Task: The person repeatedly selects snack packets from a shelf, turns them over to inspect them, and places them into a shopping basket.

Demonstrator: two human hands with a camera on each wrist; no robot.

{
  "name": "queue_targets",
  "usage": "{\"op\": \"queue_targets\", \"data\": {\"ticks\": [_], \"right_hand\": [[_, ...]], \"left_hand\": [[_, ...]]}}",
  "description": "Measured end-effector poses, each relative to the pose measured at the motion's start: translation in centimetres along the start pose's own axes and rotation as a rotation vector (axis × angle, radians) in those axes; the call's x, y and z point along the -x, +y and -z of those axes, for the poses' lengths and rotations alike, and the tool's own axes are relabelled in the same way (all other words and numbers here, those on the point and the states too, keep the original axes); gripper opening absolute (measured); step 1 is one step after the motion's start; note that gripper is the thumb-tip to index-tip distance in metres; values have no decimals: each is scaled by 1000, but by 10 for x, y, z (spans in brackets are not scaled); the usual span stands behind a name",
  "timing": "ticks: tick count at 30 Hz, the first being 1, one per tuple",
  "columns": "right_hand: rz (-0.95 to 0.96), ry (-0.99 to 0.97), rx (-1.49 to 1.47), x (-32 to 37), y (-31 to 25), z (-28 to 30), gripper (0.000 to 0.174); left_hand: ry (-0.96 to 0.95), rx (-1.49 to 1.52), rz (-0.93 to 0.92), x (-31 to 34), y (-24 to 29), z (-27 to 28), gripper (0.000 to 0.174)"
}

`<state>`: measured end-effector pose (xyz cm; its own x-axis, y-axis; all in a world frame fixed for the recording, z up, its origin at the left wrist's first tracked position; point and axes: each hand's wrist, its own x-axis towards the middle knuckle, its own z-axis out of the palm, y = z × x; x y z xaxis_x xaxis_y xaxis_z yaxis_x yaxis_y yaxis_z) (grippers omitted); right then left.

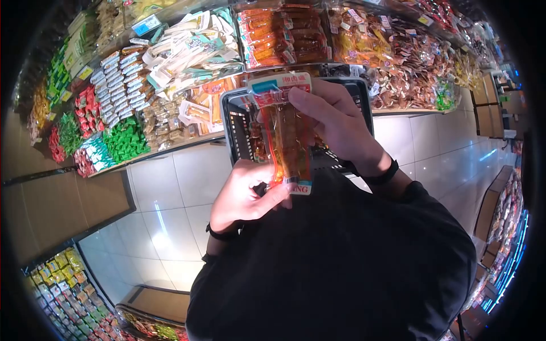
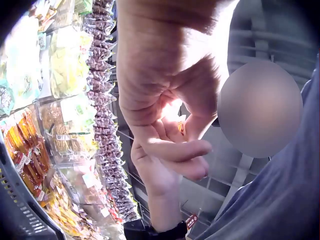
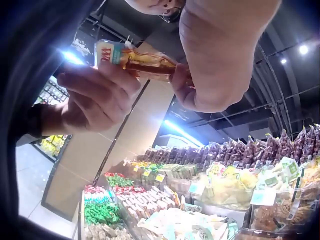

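Packet, long axis toward display

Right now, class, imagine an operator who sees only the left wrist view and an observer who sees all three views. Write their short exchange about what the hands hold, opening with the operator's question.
Operator: I see the left hand, but I can hardly see what it pinches. What is it?
Observer: In the head view it is a long, clear packet with printed ends, held by both hands.
Operator: And where does the thumb of the right hand lie?
Observer: The head view shows that thumb on the printed end farther from the person's body.
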<state>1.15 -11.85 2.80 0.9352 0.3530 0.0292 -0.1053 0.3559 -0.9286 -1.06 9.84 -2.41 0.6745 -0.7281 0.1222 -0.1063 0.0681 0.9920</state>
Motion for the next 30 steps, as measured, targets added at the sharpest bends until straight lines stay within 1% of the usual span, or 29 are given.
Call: {"op": "queue_targets", "data": {"ticks": [1,3,5,9,12,14,18,19,20,21,22,24,25,26,27,28,29,30], "right_hand": [[4,0,0,-3,2,-1,33],[151,60,27,-8,9,-2,35],[133,30,8,-6,6,-3,35],[113,-38,-33,-3,3,-5,38],[123,-53,-52,-1,2,-6,39],[118,-53,-62,-1,2,-7,40],[86,-48,-59,-3,7,-5,40],[88,-57,-61,-3,10,-2,40],[-13,-30,56,-2,14,2,39],[-114,-1,173,-2,21,5,39],[-113,-4,174,-1,31,4,39],[-67,11,249,3,62,3,44],[-112,33,443,5,79,11,46],[-115,30,443,7,86,18,46],[-266,57,316,7,88,21,44],[-416,85,187,6,89,26,42],[-376,24,363,1,94,44,37],[-379,26,364,-5,95,59,37]], "left_hand": [[-26,-26,-27,-1,4,0,4],[-40,-19,-45,1,1,-1,5],[-43,-1,-80,3,-5,-3,8],[-81,9,-86,7,-10,-2,7],[-54,37,-107,9,-12,-5,6],[-37,68,-41,10,-10,-5,7],[-42,53,-53,10,-19,-3,6],[-19,53,-16,9,-24,-5,6],[4,52,20,7,-26,-5,6],[51,60,115,5,-24,-6,6],[131,97,144,2,-31,-9,6],[150,160,241,-5,-40,-5,11],[154,162,239,-9,-47,-4,11],[155,196,263,-12,-55,-5,12],[155,231,287,-16,-63,-5,14],[155,234,287,-21,-71,-4,14],[139,79,209,-26,-79,-3,13],[122,-76,131,-32,-86,-1,14]]}}
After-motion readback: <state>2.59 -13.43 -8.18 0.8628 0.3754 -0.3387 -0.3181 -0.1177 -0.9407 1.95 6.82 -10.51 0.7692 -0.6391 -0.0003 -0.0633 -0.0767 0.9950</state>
